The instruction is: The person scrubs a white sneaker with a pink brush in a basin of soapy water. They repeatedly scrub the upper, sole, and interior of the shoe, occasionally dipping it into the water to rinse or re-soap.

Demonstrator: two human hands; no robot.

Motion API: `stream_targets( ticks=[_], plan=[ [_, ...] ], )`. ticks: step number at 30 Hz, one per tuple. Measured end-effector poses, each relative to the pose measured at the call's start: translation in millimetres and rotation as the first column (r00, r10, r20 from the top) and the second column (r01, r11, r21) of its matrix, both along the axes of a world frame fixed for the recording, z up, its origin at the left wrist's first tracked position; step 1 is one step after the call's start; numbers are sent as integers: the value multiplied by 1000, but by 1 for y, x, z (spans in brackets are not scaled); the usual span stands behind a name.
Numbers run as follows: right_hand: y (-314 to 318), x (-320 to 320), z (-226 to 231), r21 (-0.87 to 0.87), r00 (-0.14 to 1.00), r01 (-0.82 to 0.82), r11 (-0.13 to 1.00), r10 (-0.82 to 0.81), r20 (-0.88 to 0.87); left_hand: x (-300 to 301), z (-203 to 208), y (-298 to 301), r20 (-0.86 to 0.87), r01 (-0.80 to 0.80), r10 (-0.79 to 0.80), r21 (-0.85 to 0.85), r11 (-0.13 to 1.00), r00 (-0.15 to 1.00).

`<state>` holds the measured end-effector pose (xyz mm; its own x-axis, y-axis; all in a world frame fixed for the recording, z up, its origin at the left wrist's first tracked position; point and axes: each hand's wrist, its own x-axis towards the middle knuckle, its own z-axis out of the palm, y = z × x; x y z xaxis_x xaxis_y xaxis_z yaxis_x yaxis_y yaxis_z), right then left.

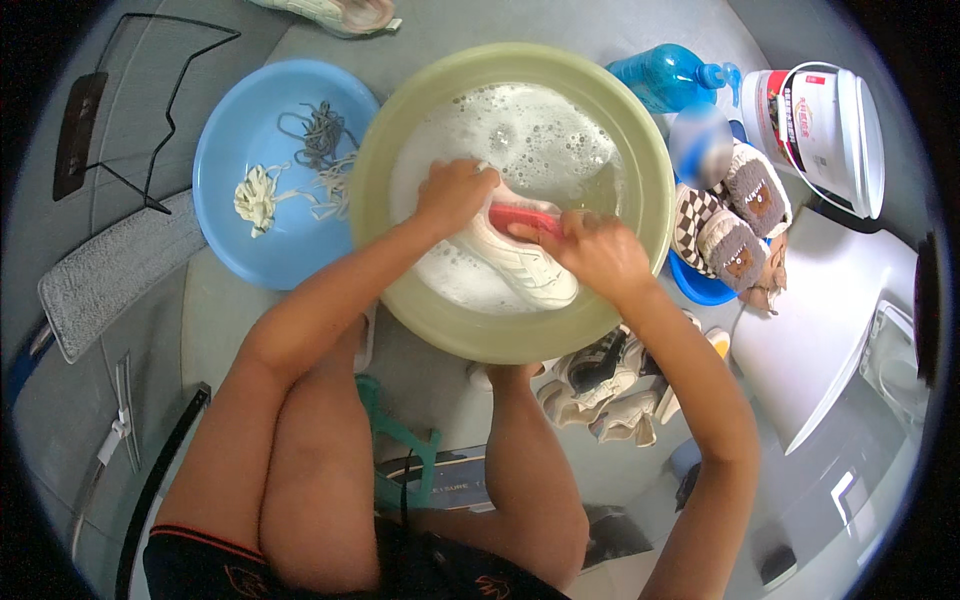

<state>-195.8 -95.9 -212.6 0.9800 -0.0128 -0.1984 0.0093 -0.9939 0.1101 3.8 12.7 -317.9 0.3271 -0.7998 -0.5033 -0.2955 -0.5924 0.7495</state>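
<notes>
- The floor (pixel 430 30) is grey and smooth; it fills the frame behind everything, and the person sits low over it, bare knees rising from the lower centre.
- At the far left a grey mop pad (pixel 115 270) lies flat, with a thin black wire frame (pixel 170 100) above it in the upper left.
- A blue basin (pixel 225 210) sits left of centre, touching the green one; loose shoelaces (pixel 295 165), pale and dark, lie tangled inside it.
- In the upper right stand a blue bottle (pixel 665 75) and a white bucket (pixel 835 125) lying on its side; below them fuzzy checked slippers (pixel 735 215) rest in a second blue tub (pixel 700 285).
- A white appliance (pixel 830 320) fills the right edge. More worn sneakers (pixel 610 385) lie heaped under the green basin's lower rim, between the person's legs and right forearm.
- The pale green basin (pixel 400 160) holds the centre, filled with soapy, foamy water.
- A white sneaker (pixel 525 265) lies in the suds at the basin's lower middle, partly above the water.
- The left hand (pixel 455 195) is closed on the sneaker's upper end, holding it steady.
- The right hand (pixel 600 250) grips a red brush (pixel 520 217), fingers curled over it, pressed onto the sneaker just beside the left hand.
</notes>
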Motion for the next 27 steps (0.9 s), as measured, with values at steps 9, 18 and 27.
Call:
stream_targets(
  ticks=[9, 18, 27],
  plan=[
    [-22, -40, 21, -76, 974, 13, 997, -30, -223, 5, 3, 11, -305, -105, 121, 69, 992, 945],
    [-20, 12, 9, 45, 997, -31, 999, 35, -71, 9, -11, 13, -406, -106, 95, -3, 994, 909],
    [-62, -51, 30, -136, 929, 57, 989, -102, -355, 8, -19, 22, -541, -131, 164, 100, 986, 825]
  ],
)
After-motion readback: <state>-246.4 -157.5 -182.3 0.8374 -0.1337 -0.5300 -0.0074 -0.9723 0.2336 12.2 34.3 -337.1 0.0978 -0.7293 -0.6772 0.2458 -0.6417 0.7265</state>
